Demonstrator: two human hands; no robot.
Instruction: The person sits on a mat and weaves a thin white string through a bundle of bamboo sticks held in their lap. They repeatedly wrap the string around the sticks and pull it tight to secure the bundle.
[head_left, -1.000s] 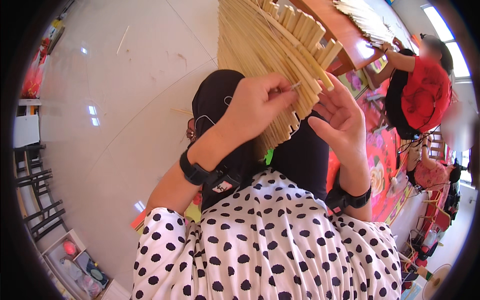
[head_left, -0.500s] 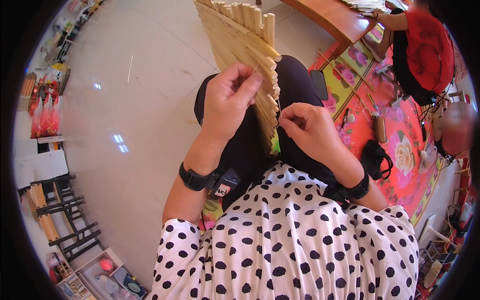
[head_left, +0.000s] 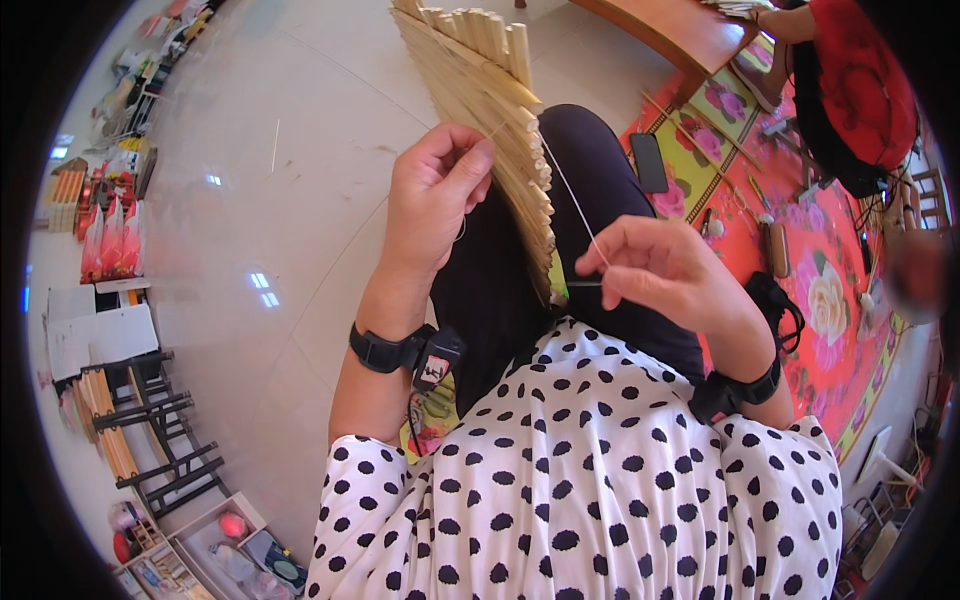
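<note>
A mat of slim pale reed-like sticks (head_left: 490,95) stands slanted between my knees, its cut stick ends facing right. My left hand (head_left: 435,195) is closed in a pinch against its left face, with a fine thread at the fingertips and a small loop below the palm. A white thread (head_left: 570,190) runs taut from the stick ends to my right hand (head_left: 650,270), whose thumb and fingers grip it. A short thin dark piece (head_left: 584,284) sticks out beside the right thumb; I cannot tell what it is.
A phone (head_left: 649,163), rods and tools lie on the red floral mat (head_left: 815,345) at right. Another person in red (head_left: 865,90) sits by a wooden table (head_left: 665,35). Boxes (head_left: 205,545) and a black folding frame (head_left: 165,430) stand along the left.
My right hand has drawn away from the stick ends to the right, stretching the thread. My left hand stays in its pinch, slightly further left in view.
</note>
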